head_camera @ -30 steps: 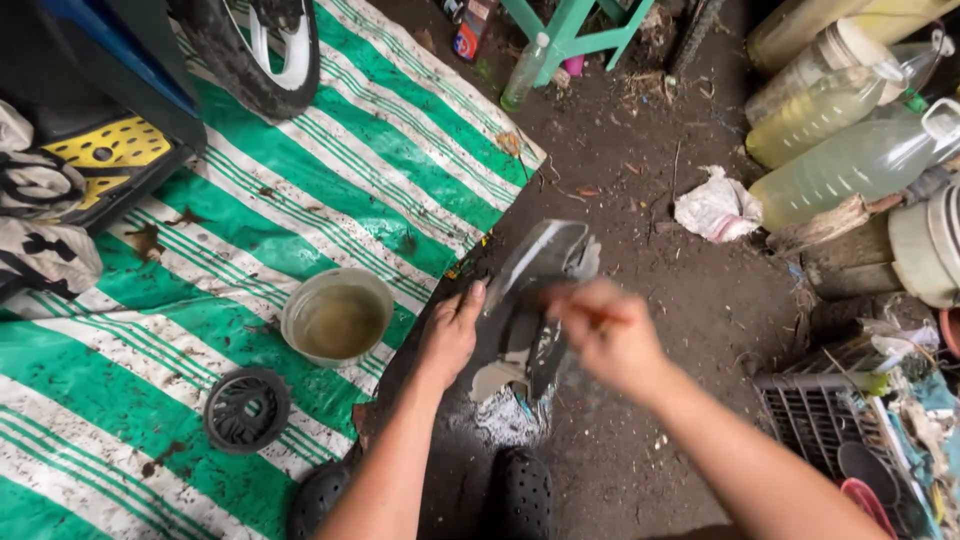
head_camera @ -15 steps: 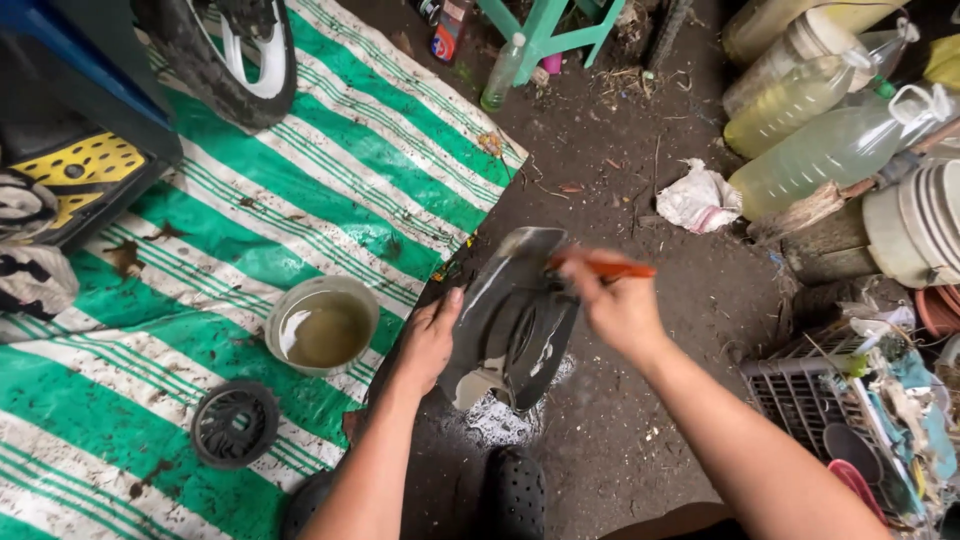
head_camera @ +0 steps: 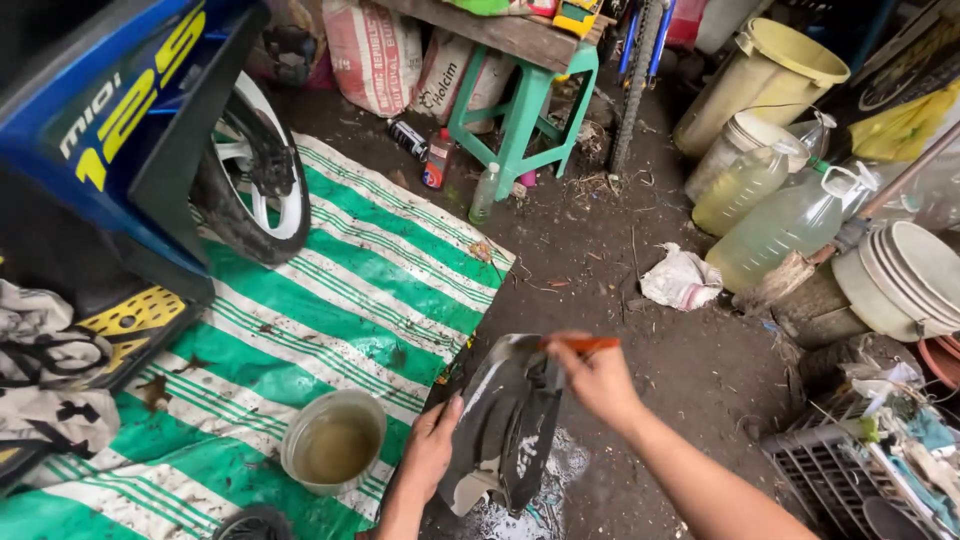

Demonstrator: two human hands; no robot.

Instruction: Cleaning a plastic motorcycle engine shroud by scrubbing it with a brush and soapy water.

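1. The left hand [head_camera: 432, 452] grips the lower left edge of a dark plastic cover [head_camera: 505, 425], fingers curled round its rim, and props it up on edge over the dirt floor [head_camera: 640, 330]
2. The right hand [head_camera: 597, 378] is closed round a brush with an orange handle [head_camera: 585, 345]; the handle sticks out to the right above the knuckles, and the bristle end is at the upper edge of the cover, hidden partly by the hand
3. The cover stands tilted just off the right border of a green-and-white striped tarp [head_camera: 340, 290], its surface smeared with pale grey streaks, and a wet foamy patch [head_camera: 545, 485] lies on the ground under it
4. A round tub of murky liquid [head_camera: 333, 442] sits on the tarp just left of the left wrist, near but apart from the cover
5. A blue scooter [head_camera: 120, 130] fills the upper left, its wheel [head_camera: 255, 190] resting on the tarp
6. A green stool [head_camera: 520, 115] stands at the top centre on the dirt, with a small clear bottle [head_camera: 484, 193] beside its leg
7. Large plastic jugs of yellowish liquid [head_camera: 785, 225] stand at the right, and a crumpled white rag [head_camera: 682, 280] lies on the ground before them, well apart from the hands
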